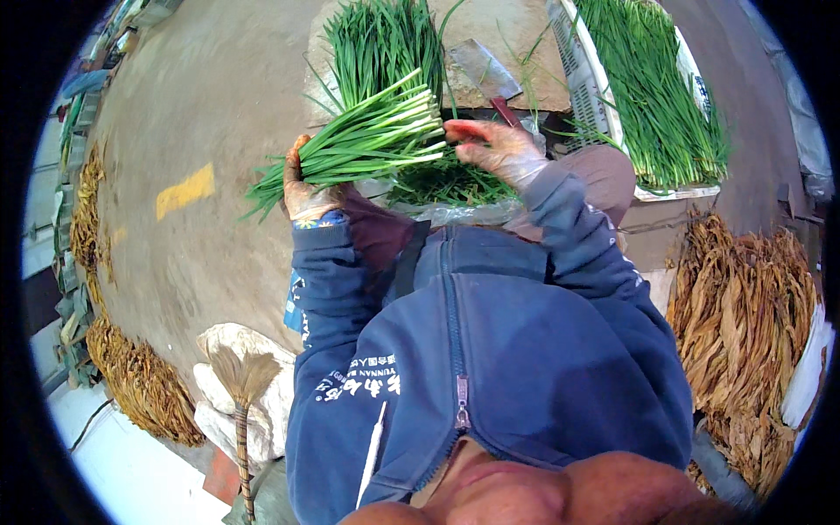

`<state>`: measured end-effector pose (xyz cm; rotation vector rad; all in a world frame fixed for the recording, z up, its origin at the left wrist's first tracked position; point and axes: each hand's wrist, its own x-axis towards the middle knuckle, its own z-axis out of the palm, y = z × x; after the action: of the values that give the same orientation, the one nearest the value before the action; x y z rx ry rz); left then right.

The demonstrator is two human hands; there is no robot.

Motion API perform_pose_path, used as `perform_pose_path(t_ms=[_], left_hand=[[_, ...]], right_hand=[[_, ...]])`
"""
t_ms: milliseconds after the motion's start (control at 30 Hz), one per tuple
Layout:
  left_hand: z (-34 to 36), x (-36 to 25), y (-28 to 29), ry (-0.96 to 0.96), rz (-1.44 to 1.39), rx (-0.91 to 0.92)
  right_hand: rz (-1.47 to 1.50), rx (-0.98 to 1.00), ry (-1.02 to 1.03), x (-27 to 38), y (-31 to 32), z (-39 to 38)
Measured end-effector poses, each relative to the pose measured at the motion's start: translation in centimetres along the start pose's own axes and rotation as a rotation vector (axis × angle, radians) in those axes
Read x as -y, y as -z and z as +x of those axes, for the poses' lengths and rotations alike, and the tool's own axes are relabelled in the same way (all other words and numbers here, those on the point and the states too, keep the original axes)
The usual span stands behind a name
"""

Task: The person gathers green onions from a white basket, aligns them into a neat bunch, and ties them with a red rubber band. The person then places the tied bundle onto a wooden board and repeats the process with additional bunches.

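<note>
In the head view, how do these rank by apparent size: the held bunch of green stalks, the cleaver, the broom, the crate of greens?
1. crate of greens
2. held bunch of green stalks, in the left hand
3. broom and cleaver look similar; the fisheye rim makes this unsure.

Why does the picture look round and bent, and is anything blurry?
Head view: a fisheye lens rings the picture in black and bends the white crate near the rim; daylight is soft and even; the left hand and its bunch of greens look sharp.
</note>
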<state>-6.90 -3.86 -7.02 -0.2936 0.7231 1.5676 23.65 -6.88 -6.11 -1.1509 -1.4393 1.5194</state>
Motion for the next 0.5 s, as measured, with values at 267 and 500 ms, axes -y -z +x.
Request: perform_pose_path(t_ms=[267,500], left_hand=[[-1.1,1.3,0.3,0.024,0.058,0.251],[0.6,-0.5,1.7,0.006,0.061,0.422]], right_hand=[[0.593,0.021,-0.25,2.5,-4.2,0.3],[0.755,0.364,0.206,2.5,2.6,-1.8]])
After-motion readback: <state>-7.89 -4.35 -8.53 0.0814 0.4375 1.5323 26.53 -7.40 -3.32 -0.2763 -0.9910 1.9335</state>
